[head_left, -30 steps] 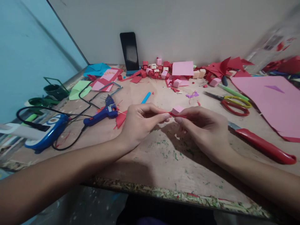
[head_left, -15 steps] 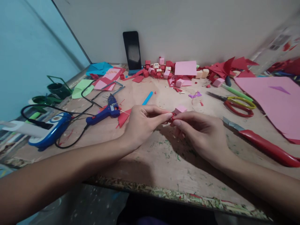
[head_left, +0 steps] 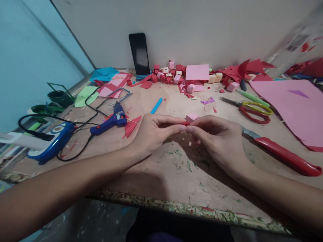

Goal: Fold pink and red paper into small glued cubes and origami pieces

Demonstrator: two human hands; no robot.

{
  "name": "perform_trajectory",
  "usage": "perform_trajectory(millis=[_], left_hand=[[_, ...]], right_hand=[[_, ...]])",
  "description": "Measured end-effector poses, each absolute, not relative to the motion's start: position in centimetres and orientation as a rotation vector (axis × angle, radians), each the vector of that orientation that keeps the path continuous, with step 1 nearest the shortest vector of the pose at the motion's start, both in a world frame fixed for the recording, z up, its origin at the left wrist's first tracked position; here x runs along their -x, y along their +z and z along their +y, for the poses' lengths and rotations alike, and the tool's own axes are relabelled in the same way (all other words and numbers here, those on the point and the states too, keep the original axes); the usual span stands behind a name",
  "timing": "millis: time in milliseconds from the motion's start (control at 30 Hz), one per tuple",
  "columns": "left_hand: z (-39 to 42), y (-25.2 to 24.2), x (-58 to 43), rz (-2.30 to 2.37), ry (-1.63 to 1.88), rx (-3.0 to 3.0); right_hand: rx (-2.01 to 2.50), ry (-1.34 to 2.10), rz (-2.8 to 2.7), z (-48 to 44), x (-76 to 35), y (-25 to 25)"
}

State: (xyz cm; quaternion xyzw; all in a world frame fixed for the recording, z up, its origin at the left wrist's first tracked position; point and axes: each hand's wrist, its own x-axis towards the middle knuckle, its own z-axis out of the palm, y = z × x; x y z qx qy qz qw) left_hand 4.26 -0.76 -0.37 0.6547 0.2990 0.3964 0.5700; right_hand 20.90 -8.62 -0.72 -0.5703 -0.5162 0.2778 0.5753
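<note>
One left hand [head_left: 153,134], one right hand [head_left: 219,141], one glue gun [head_left: 111,121], one phone [head_left: 139,53], one scissors [head_left: 253,110], one knife [head_left: 282,154], one blue pen [head_left: 156,105], one large pink sheet [head_left: 292,107], and perhaps twenty small cubes [head_left: 174,75], too blurred to count surely

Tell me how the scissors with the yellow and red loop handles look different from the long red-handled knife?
The scissors with yellow and red loop handles have two rings and thin pointed blades; the long red-handled knife has one straight handle and one blade. The scissors lie farther back; the knife lies nearer, by the right hand. Both rest flat on the wooden table, blades pointing left.
</note>
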Motion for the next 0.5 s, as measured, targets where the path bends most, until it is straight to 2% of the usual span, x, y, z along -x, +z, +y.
perform_trajectory(millis=[500], left_hand=[[-0.99,-0.20,-4.19,0.634,0.895,-1.613]], right_hand=[[1.324,0.600,-1.302,-8.64,-21.10,-0.91]])
